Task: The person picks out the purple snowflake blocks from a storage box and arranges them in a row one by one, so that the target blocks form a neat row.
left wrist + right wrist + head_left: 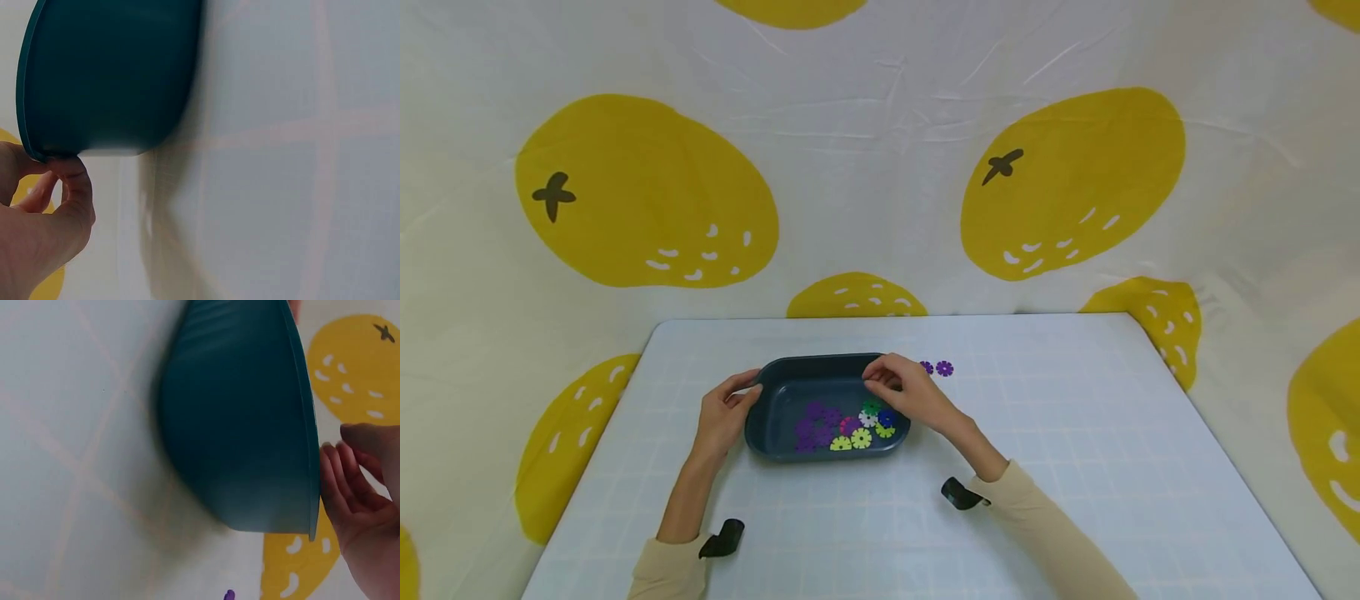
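A dark teal plastic tub [820, 457] stands near the back of the table. My left hand [721, 423] pinches its left rim between thumb and fingers; the left wrist view shows that grip on the tub's edge [112, 75]. Over the right end of the tub is my right hand [917, 398], fingers loosely bent and nothing visible between thumb and fingertips. Inside the tub, toward its front, lie several flower-shaped notched discs: purple discs [816, 433] at the left, yellow discs [861, 438], a white disc [867, 418], a green disc [871, 406] and a blue disc [887, 417] at the right.
Two purple discs [944, 368] lie on the white table [1075, 467] just right of the tub, one partly behind the right hand. Behind the table hangs a white cloth [865, 167] printed with yellow fruit. Each wrist carries a small black camera [724, 539].
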Demonstrator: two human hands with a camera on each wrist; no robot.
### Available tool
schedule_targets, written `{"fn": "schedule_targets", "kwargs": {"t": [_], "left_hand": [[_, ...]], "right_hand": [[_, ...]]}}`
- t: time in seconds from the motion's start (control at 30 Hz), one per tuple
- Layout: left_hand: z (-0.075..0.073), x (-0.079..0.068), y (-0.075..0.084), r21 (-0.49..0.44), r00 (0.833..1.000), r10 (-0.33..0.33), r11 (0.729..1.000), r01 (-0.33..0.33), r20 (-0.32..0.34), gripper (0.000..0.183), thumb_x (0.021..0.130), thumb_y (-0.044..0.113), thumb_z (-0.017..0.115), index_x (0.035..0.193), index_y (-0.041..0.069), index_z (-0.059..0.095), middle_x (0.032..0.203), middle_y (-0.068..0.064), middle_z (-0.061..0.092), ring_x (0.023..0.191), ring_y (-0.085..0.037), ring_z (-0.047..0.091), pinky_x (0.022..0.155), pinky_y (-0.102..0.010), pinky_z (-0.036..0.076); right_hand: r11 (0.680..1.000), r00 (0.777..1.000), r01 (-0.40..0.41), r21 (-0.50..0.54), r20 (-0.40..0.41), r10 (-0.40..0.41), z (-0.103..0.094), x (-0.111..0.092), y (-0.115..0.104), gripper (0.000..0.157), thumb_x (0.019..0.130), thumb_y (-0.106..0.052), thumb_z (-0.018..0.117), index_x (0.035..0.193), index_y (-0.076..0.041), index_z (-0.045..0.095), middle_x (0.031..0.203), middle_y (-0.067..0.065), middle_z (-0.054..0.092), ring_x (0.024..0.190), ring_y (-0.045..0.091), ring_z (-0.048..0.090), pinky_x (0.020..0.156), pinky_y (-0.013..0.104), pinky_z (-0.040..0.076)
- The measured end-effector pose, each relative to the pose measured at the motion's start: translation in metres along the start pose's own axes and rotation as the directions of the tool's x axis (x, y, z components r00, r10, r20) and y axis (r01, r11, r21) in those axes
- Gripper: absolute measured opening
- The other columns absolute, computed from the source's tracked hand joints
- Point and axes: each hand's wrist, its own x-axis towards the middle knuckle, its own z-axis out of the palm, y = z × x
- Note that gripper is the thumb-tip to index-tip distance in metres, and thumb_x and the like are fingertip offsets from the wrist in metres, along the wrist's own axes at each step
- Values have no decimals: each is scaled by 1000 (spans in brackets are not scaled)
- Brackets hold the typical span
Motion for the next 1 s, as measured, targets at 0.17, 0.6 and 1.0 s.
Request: {"fn": "schedule_targets", "kwargs": {"t": [0.17, 0.6, 1.0], "left_hand": [[1, 0, 1, -14, 1000, -5, 1000, 5, -8, 40, 104, 17, 64, 140, 0, 60, 133, -21, 58, 97, -15, 66, 82, -12, 48], [0, 5, 1, -46, 999, -41, 998, 41, 2, 41, 104, 13, 63, 142, -2, 58, 136, -23, 57, 94, -14, 65, 80, -14, 48], [0, 5, -1, -61, 999, -43, 997, 42, -5, 42, 103, 11, 64, 142, -3, 58, 137, -23, 56, 92, -10, 65, 80, -13, 47]], "right_hand": [[996, 995, 84, -38, 48, -82, 11, 2, 0, 17, 98, -2, 68, 113, 5, 67, 105, 11, 66, 91, 19, 65, 82, 27, 56], [970, 984, 140, -198, 139, -113, 34, 3, 1, 16, 97, -4, 70, 112, 1, 68, 103, 10, 67, 91, 19, 67, 81, 29, 56], [869, 988, 121, -479, 147, -57, 46, -1, 2, 15, 93, -25, 79, 102, -14, 75, 93, -3, 72, 82, 10, 67, 70, 22, 53]]}}
